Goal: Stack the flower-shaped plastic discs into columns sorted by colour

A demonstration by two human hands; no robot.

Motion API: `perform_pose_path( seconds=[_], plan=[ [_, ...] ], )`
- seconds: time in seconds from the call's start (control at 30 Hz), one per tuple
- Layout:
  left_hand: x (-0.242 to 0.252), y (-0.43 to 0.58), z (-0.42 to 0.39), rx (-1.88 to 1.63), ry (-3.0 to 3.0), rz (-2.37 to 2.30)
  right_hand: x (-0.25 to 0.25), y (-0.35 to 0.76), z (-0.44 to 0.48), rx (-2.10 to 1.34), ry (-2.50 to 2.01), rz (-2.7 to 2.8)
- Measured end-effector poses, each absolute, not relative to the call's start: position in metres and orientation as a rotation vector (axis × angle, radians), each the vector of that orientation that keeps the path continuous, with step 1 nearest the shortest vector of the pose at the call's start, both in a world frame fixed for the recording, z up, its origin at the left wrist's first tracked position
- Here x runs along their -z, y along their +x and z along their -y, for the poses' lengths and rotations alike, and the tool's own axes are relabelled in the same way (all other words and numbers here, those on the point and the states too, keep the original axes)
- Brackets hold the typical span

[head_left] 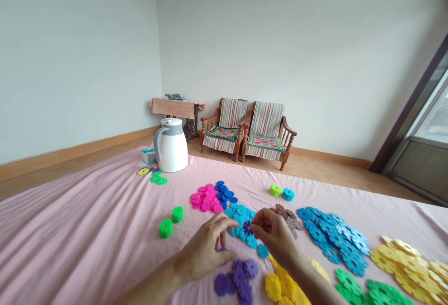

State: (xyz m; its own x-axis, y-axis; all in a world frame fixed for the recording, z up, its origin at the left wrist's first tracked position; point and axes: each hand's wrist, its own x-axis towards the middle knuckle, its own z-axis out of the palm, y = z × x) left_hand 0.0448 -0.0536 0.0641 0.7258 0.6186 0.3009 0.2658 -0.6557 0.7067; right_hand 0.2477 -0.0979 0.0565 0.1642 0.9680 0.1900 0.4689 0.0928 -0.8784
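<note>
My left hand (206, 249) and my right hand (275, 237) meet over a pink cloth (87, 230) strewn with snowflake-shaped plastic discs. Between the fingertips of both hands sits a small purple disc (248, 227), pinched from the right and touched from the left. Below it lies a teal pile (241, 218). A purple pile (238, 279) rests just under my left hand. Yellow discs (282, 288) lie beneath my right wrist.
Pink (206, 198), dark blue (224, 192), brown (289, 216), blue (336, 237), yellow (409, 263) and green (371, 291) disc piles surround the hands. Green stacks (171, 221) stand at left. A white jug (171, 145) stands farther back; two wooden chairs (248, 130) line the wall.
</note>
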Motion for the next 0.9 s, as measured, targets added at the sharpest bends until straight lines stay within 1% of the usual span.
perform_pose_path(
  seconds=[0.07,0.17,0.37,0.5,0.6,0.7,0.8,0.9],
  plan=[
    [-0.064,0.050,0.062,-0.786,2.264,-0.614,-0.055,0.232,0.114,-0.774,-1.433,1.342],
    [-0.063,0.055,0.074,-0.847,2.308,-0.574,-0.051,0.216,0.126,-0.826,-1.357,1.226],
    [-0.067,0.054,0.077,-0.834,2.414,-0.575,-0.048,0.216,0.136,-0.927,-1.268,1.200],
    [-0.070,0.042,0.062,-0.815,2.398,-0.703,-0.041,0.243,0.140,-0.682,-1.377,1.182],
    [-0.067,0.033,0.051,-0.662,2.373,-0.750,-0.033,0.267,0.141,-0.432,-1.526,1.194],
    [-0.062,0.029,0.045,-0.520,2.392,-0.697,-0.030,0.280,0.140,-0.225,-1.657,1.275],
    [-0.058,0.029,0.043,-0.495,2.415,-0.640,-0.030,0.284,0.141,-0.095,-1.732,1.362],
    [-0.055,0.030,0.043,-0.464,2.402,-0.635,-0.031,0.282,0.142,-0.045,-1.727,1.433]
  ],
)
